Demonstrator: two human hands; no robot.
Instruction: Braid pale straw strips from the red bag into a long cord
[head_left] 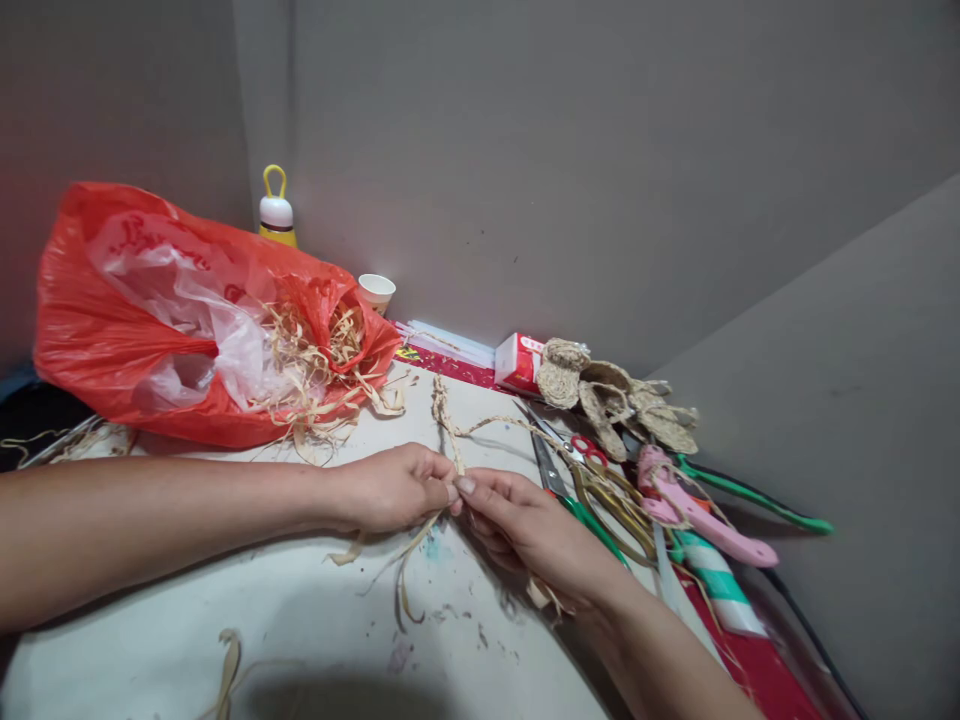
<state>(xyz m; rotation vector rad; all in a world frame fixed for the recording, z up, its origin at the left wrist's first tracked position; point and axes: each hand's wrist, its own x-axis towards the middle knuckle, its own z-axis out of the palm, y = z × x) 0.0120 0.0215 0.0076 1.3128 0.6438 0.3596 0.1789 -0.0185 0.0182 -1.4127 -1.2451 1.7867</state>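
Over the middle of the white table (315, 620) my left hand (401, 487) and my right hand (517, 515) meet, fingertips nearly touching. Both pinch a braided straw cord (448, 425) near its lower end. The finished-looking braid runs away from me, and a thin twisted strand leads off to the right. Loose straw strips (409, 560) hang below my left fingers, and more stick out under my right palm. The exact crossing of the strips is hidden by my fingertips.
A red plastic bag (187, 330) spilling dry straw lies at left. Behind are a paper cup (377, 290) and a yellow bottle (277, 212). Scissors (551, 465), woven straw pieces (564, 375), a pink glue gun (705, 520) and a white-green tube (720, 585) crowd the right edge.
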